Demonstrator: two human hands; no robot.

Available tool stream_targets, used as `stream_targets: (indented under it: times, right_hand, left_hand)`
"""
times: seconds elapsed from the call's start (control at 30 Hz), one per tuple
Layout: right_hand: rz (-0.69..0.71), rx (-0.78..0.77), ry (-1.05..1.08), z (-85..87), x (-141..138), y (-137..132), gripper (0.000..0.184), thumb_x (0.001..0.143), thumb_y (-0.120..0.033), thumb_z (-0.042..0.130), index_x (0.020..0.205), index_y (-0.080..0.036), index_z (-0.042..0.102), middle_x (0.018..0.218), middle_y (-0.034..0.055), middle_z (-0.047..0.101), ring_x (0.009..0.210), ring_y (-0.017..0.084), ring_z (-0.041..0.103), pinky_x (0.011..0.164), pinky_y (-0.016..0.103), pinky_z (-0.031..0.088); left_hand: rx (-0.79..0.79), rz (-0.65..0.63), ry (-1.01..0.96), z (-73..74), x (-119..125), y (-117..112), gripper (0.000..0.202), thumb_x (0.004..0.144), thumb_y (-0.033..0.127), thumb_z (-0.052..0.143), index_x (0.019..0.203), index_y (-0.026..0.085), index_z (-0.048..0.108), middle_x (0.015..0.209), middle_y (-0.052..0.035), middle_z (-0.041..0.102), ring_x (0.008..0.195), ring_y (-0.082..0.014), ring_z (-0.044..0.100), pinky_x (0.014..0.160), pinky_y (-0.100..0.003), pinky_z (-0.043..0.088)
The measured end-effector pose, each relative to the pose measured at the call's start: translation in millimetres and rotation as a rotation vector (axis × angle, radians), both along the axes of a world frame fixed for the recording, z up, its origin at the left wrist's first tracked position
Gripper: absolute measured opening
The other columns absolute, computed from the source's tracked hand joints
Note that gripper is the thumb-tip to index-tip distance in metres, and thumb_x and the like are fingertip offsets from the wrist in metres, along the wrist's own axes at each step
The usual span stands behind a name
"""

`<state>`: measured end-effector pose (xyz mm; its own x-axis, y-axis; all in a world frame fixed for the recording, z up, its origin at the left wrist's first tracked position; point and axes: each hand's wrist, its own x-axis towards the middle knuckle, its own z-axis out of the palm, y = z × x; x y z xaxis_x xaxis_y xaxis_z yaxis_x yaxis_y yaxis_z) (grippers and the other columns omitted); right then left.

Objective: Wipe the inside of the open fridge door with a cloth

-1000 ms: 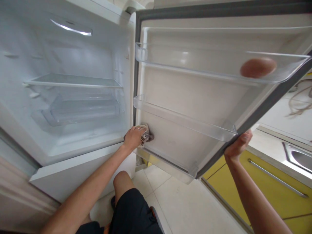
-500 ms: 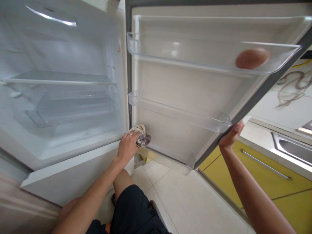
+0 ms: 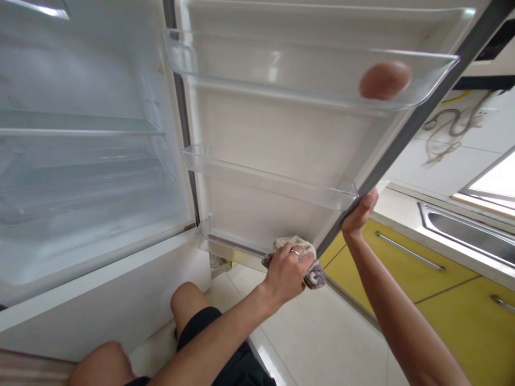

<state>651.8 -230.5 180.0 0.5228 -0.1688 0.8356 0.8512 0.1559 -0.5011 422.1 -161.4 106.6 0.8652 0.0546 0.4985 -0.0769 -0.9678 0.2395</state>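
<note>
A bunched grey and cream cloth point(image 3: 315, 274) is in the grip of my left hand point(image 3: 287, 271), which has a ring on one finger. Cloth and hand are at the right part of the lowest clear door bin point(image 3: 225, 247), over its front edge. My right hand point(image 3: 360, 217) is wrapped round the outer edge of the open fridge door point(image 3: 273, 131), near the end of the middle door bin point(image 3: 269, 179). In the top door bin point(image 3: 281, 88) lies a brown egg-like object point(image 3: 385, 80), blurred through the plastic.
On the left is the fridge interior with a glass shelf point(image 3: 80, 124) and a clear drawer. Yellow cabinets point(image 3: 402, 276) with metal handles and a steel sink point(image 3: 475, 236) stand at the right. Below is the tiled floor point(image 3: 306, 332), with my bent knees near the fridge.
My left hand has moved the cloth rightward from the door's hinge side to the right part of the lowest bin. My right hand stays on the door edge. The view has shifted right.
</note>
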Motion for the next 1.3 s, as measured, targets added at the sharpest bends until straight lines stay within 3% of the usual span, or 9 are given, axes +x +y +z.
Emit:
stream_targets:
  times: [0.17,0.37,0.5,0.7,0.9,1.07,1.3]
  right_hand:
    - [-0.001,0.004,0.014,-3.0,5,0,0.063,0.095,-0.068,0.034,0.122,-0.018,0.062,0.117,0.0066,0.059,0.119,0.025,0.053,0.110,0.048,0.037]
    - [-0.007,-0.016,0.046,-3.0,10,1,0.066,0.093,-0.071,0.033,0.123,-0.019,0.062,0.118,0.0064,0.058,0.123,0.026,0.051,0.112,0.049,0.036]
    - [-0.001,-0.022,0.022,-1.9,12,2,0.063,0.095,-0.069,0.032,0.122,-0.019,0.061,0.115,0.0067,0.058,0.123,0.026,0.051,0.112,0.050,0.036]
    - [0.040,0.024,0.025,-0.8,11,5,0.058,0.096,-0.064,0.036,0.116,-0.016,0.062,0.113,0.0084,0.059,0.114,0.025,0.053,0.105,0.044,0.041]
    - [0.027,0.016,-0.001,-3.6,19,6,0.057,0.096,-0.064,0.034,0.112,-0.016,0.061,0.111,0.0076,0.060,0.111,0.023,0.055,0.105,0.041,0.040]
    - [0.017,0.023,-0.014,-7.9,30,7,0.055,0.097,-0.063,0.035,0.113,-0.017,0.061,0.113,0.0072,0.060,0.114,0.023,0.056,0.109,0.045,0.039]
    - [-0.016,0.020,-0.007,-10.6,41,8,0.051,0.095,-0.059,0.034,0.108,-0.020,0.063,0.110,0.0080,0.061,0.113,0.022,0.058,0.108,0.046,0.041]
  left_hand:
    - [0.166,-0.035,0.057,2.6,29,-2,0.026,0.092,0.013,0.049,0.112,0.021,0.062,0.113,-0.0100,0.067,0.105,-0.0274,0.059,0.083,-0.040,0.052]
    - [0.112,0.022,0.185,6.1,53,21,0.021,0.088,0.020,0.062,0.108,0.022,0.067,0.115,-0.0106,0.068,0.110,-0.0291,0.062,0.087,-0.042,0.055]
    - [0.074,0.103,0.226,7.9,55,32,0.026,0.089,0.014,0.058,0.111,0.022,0.069,0.116,-0.0117,0.069,0.111,-0.0290,0.063,0.088,-0.041,0.056]
    - [0.057,0.217,0.277,5.7,41,62,0.034,0.091,0.011,0.050,0.117,0.021,0.070,0.117,-0.0125,0.070,0.113,-0.0279,0.064,0.087,-0.039,0.057]
    - [0.048,0.375,0.371,4.7,16,122,0.034,0.087,0.008,0.051,0.108,0.021,0.074,0.111,-0.0127,0.072,0.109,-0.0262,0.067,0.086,-0.037,0.057]
    - [0.040,0.554,0.379,7.2,-16,164,0.037,0.086,0.005,0.049,0.111,0.018,0.073,0.110,-0.0148,0.072,0.111,-0.0306,0.066,0.086,-0.041,0.057]
    - [0.047,0.693,0.259,7.4,-49,183,0.041,0.088,0.005,0.046,0.120,0.016,0.068,0.118,-0.0157,0.068,0.115,-0.0316,0.061,0.092,-0.043,0.055]
